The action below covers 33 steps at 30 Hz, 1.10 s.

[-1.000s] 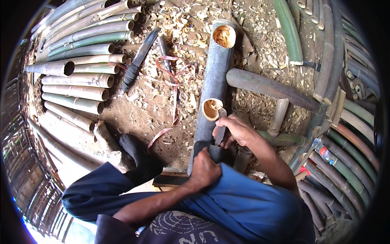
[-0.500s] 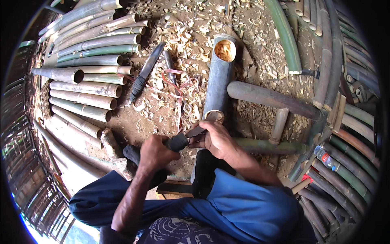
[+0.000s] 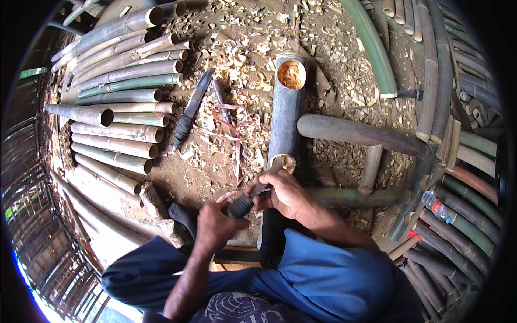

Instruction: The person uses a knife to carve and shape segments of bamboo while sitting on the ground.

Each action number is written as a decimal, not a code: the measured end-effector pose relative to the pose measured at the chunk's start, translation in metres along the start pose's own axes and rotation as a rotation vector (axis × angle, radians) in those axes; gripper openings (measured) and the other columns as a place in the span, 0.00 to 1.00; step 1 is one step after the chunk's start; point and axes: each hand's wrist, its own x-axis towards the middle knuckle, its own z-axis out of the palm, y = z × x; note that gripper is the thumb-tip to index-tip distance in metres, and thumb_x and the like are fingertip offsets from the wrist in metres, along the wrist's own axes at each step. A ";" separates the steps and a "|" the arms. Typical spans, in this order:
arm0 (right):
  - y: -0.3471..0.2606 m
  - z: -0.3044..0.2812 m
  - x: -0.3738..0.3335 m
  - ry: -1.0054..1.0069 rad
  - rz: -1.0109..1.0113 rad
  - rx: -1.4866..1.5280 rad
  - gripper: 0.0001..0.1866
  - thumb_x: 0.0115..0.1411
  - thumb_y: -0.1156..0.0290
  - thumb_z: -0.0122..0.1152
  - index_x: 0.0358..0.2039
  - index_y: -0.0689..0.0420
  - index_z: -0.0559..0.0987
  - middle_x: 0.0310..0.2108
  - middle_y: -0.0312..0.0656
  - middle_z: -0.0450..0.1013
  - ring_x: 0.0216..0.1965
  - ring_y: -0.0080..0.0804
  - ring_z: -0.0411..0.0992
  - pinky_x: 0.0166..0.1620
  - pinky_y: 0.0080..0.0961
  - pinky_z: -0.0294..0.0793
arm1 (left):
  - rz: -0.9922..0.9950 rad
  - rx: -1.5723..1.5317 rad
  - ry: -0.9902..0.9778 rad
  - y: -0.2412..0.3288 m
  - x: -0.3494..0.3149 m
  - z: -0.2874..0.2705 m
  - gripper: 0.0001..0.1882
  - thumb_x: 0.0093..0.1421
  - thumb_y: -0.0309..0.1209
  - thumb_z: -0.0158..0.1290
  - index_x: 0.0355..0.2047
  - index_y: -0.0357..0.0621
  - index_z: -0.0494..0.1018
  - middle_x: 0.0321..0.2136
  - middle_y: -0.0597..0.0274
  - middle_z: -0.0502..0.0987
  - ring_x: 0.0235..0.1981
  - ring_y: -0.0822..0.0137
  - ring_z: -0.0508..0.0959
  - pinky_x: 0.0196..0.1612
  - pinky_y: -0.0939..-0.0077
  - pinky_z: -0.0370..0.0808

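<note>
In the head view, the fingers of the left hand grip the black-wrapped handle of a knife; those of the right hand clasp its blade. Just beyond them lies a notched bamboo tube.

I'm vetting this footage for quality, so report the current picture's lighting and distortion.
Head view, lower left: bright light burns out beyond the slatted wall. Head view, centre: light catches the right hand; the wrapped handle shows dark. Head view, right: long bamboo poles look bowed, likely by the fisheye lens. Head view, corners: black.
</note>
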 end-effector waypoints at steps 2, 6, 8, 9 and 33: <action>-0.001 0.002 -0.003 -0.046 -0.067 0.204 0.11 0.70 0.69 0.48 0.47 0.62 0.73 0.42 0.51 0.80 0.33 0.38 0.80 0.40 0.43 0.86 | 0.032 0.353 0.049 0.058 0.003 -0.042 0.26 0.37 0.39 0.74 0.36 0.36 0.85 0.27 0.48 0.85 0.28 0.58 0.86 0.37 0.65 0.81; 0.013 -0.016 -0.003 -0.186 -0.145 0.613 0.12 0.71 0.67 0.48 0.48 0.56 0.76 0.46 0.46 0.79 0.39 0.35 0.79 0.47 0.44 0.84 | 0.520 0.954 0.199 0.127 -0.003 -0.049 0.06 0.53 0.29 0.59 0.28 0.39 0.79 0.22 0.52 0.80 0.27 0.58 0.83 0.32 0.59 0.79; 0.018 -0.013 -0.008 -0.215 -0.132 0.709 0.11 0.71 0.66 0.48 0.47 0.55 0.76 0.46 0.45 0.79 0.39 0.33 0.79 0.49 0.43 0.83 | 0.758 1.142 0.253 0.127 -0.008 -0.034 0.08 0.54 0.29 0.59 0.33 0.40 0.76 0.30 0.54 0.81 0.33 0.59 0.82 0.35 0.60 0.78; 0.019 -0.011 -0.009 -0.229 -0.123 0.756 0.11 0.71 0.66 0.49 0.47 0.55 0.77 0.46 0.44 0.79 0.39 0.32 0.79 0.49 0.43 0.83 | 0.757 1.032 0.284 0.115 -0.006 -0.036 0.07 0.54 0.28 0.59 0.32 0.40 0.76 0.29 0.54 0.81 0.32 0.59 0.82 0.34 0.59 0.78; 0.029 -0.003 0.011 -0.005 -0.207 0.076 0.11 0.70 0.68 0.52 0.44 0.60 0.79 0.39 0.44 0.80 0.33 0.31 0.77 0.35 0.34 0.84 | 0.207 0.291 0.140 0.014 0.006 -0.014 0.13 0.47 0.34 0.64 0.32 0.42 0.82 0.28 0.46 0.84 0.31 0.52 0.86 0.37 0.55 0.80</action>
